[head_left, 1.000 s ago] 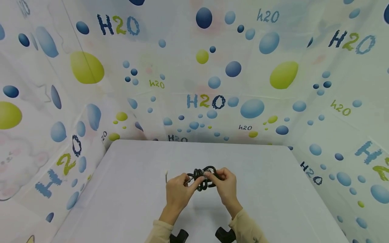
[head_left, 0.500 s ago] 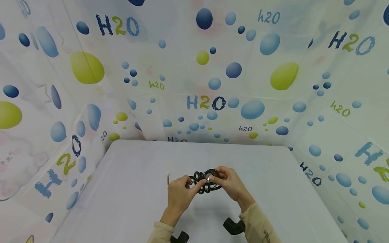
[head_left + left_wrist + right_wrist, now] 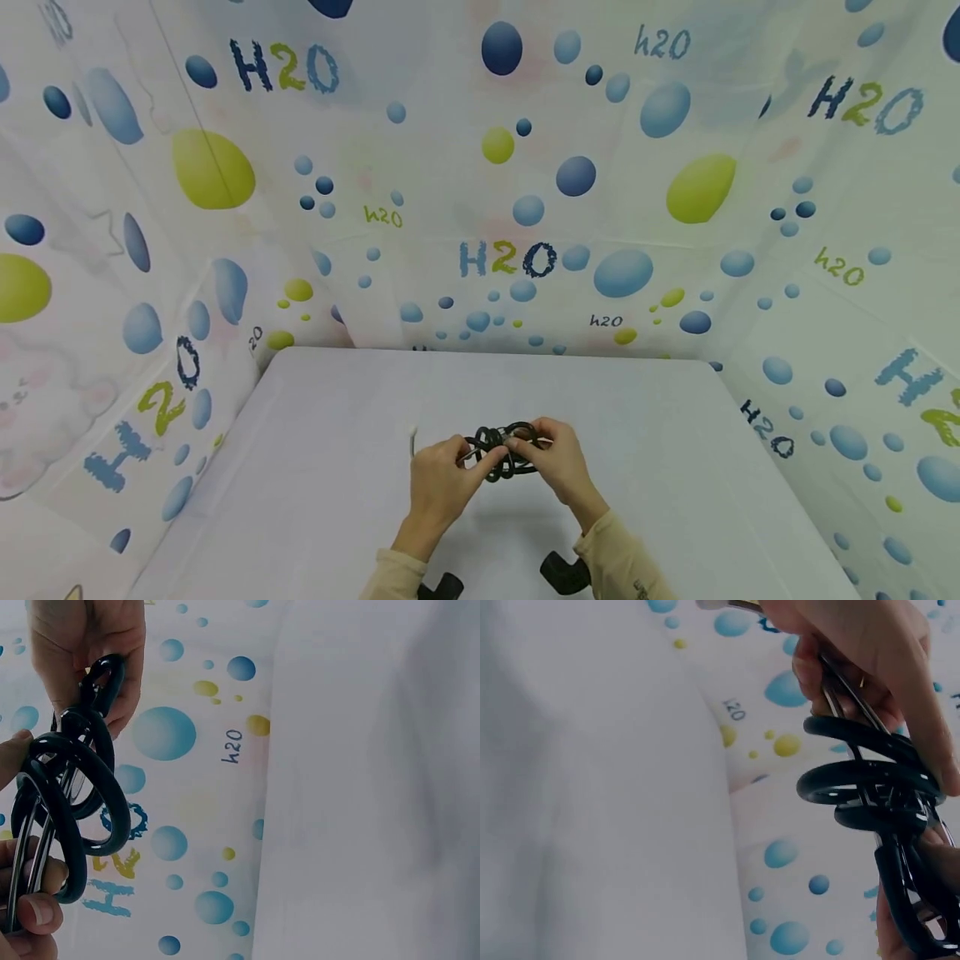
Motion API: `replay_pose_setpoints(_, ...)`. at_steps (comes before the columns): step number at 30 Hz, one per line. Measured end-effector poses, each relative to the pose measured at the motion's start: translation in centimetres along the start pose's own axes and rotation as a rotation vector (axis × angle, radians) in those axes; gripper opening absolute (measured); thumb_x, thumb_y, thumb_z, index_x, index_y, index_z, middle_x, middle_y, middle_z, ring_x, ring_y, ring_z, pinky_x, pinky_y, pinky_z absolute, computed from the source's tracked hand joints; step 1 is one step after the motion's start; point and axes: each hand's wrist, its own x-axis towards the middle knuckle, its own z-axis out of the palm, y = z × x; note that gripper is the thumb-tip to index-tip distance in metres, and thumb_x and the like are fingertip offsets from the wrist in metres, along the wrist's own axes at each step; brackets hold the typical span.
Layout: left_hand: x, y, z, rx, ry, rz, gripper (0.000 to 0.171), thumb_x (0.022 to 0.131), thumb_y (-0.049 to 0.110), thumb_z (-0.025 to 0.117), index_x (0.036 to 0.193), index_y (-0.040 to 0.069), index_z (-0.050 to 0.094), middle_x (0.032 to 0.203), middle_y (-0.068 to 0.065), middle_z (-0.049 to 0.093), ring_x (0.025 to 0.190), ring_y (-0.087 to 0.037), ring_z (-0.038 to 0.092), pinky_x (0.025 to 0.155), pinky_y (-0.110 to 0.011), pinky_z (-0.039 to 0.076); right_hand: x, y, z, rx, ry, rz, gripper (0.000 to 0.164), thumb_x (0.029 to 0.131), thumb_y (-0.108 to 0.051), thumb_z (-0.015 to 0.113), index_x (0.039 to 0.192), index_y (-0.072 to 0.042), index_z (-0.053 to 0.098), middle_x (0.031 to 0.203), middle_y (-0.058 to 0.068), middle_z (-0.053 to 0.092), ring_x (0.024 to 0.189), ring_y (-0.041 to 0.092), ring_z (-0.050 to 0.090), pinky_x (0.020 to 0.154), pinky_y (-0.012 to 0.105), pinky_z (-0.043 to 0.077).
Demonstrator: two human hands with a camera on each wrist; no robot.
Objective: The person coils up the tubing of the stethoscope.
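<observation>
Both hands hold a glossy black coil [image 3: 491,468] up over the table, with several loops wound around thin shiny metal rods [image 3: 46,847]. My left hand [image 3: 438,485] pinches the rods at the left end, its thumb reaching onto the loops. My right hand [image 3: 566,467] grips the right end of the coil between thumb and fingers. In the left wrist view, a narrow black end loop [image 3: 112,679] sits in the right fingers. Beyond the left hand sticks up a bent metal end with a pale tip [image 3: 413,431]. Fingers partly hide where rods and loops cross.
Underneath is a white table [image 3: 315,467] with rounded far corners. A white curtain [image 3: 442,150] printed with bubbles and H2O lettering surrounds its back and sides. A black angular piece [image 3: 564,573] sits by the right wrist, and another black piece [image 3: 442,587] by the left.
The right hand swung outward to the right, then came partly back in, its thumb again over the coil's middle. The left hand keeps its pinch, and the coil sits slightly lower.
</observation>
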Motion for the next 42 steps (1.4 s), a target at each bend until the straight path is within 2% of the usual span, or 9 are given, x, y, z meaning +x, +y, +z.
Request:
replay_pose_setpoints(4,0.1,0.1,-0.1,-0.012,0.009,-0.001,0.06,0.085,0.061,0.054,0.052,0.01,0.05,0.043,0.005,0.042,0.045,0.007,0.024,0.041,-0.009,0.023,-0.2,-0.3,0.4,-0.005,0.093,-0.024,0.016,0.079,-0.004,0.075,0.084,0.005,0.063,0.083,0.011,0.062,0.075,0.018,0.063,0.066,0.025,0.052)
replay_pose_setpoints(9,0.3,0.1,-0.3,-0.02,-0.011,-0.041,0.055,0.083,0.054,0.063,0.054,0.009,0.053,0.044,0.005,0.043,0.046,0.007,0.026,0.042,-0.009,0.024,-0.3,-0.1,0.7,-0.002,0.149,-0.044,0.017,0.077,-0.005,0.076,0.084,0.005,0.065,0.074,0.007,0.061,0.067,0.011,0.057,0.062,0.021,0.048)
replay_pose_setpoints(15,0.7,-0.2,-0.5,-0.017,-0.049,-0.071,0.047,0.079,0.046,0.072,0.056,0.007,0.057,0.045,0.005,0.045,0.045,0.004,0.029,0.042,-0.011,0.027,-0.5,-0.1,0.6,0.089,0.164,0.001,0.023,0.078,-0.005,0.075,0.094,0.007,0.065,0.08,0.005,0.062,0.073,0.01,0.057,0.067,0.02,0.048)
replay_pose_setpoints(20,0.9,-0.5,-0.8,-0.022,-0.105,-0.077,0.045,0.079,0.044,0.073,0.058,0.007,0.058,0.046,0.004,0.048,0.044,0.003,0.034,0.042,-0.012,0.029,-0.7,-0.2,0.5,0.102,0.125,-0.001,0.027,0.081,-0.003,0.071,0.104,0.009,0.063,0.087,0.011,0.064,0.077,0.011,0.058,0.071,0.02,0.048)
replay_pose_setpoints(23,1.0,-0.6,-1.2,-0.045,-0.197,-0.095,0.043,0.077,0.044,0.075,0.062,0.006,0.059,0.05,0.004,0.051,0.045,0.001,0.039,0.044,-0.013,0.033,-0.8,-0.1,0.3,0.071,0.103,-0.018,0.029,0.084,-0.005,0.068,0.108,0.01,0.062,0.095,0.016,0.064,0.078,0.014,0.061,0.069,0.021,0.049)
replay_pose_setpoints(27,1.1,-1.2,-1.5,-0.09,-0.428,-0.163,0.044,0.068,0.045,0.081,0.074,0.006,0.061,0.059,0.005,0.052,0.052,-0.002,0.042,0.049,-0.017,0.038,-0.6,0.8,0.1,0.003,0.101,0.003,0.029,0.084,-0.008,0.069,0.107,0.008,0.064,0.099,0.018,0.064,0.076,0.019,0.064,0.065,0.023,0.05)
replay_pose_setpoints(32,0.8,-2.9,-0.8,-0.117,-0.685,-0.224,0.044,0.065,0.033,0.086,0.085,0.002,0.061,0.067,0.001,0.053,0.06,-0.008,0.043,0.054,-0.022,0.039,0.1,3.3,0.5,-0.003,0.106,0.116,0.026,0.082,-0.007,0.07,0.102,0.009,0.065,0.087,0.013,0.063,0.07,0.015,0.063,0.062,0.025,0.05)
replay_pose_setpoints(36,-0.3,-4.5,0.6,-0.124,-0.746,-0.246,0.038,0.067,0.023,0.085,0.085,0.001,0.061,0.067,0.0,0.053,0.061,-0.009,0.043,0.054,-0.023,0.038,0.7,5.6,1.1,-0.018,0.103,0.17,0.027,0.082,-0.008,0.07,0.102,0.009,0.065,0.085,0.012,0.063,0.069,0.015,0.062,0.061,0.025,0.049)
replay_pose_setpoints(42,-2.6,-6.1,2.9,-0.092,-0.73,-0.264,0.038,0.067,0.02,0.084,0.088,-0.004,0.064,0.068,0.0,0.052,0.064,-0.01,0.043,0.057,-0.025,0.039,1.4,8.0,2.1,-0.087,0.129,0.179,0.029,0.081,-0.011,0.071,0.1,0.01,0.066,0.083,0.011,0.063,0.074,0.014,0.055,0.058,0.024,0.046)
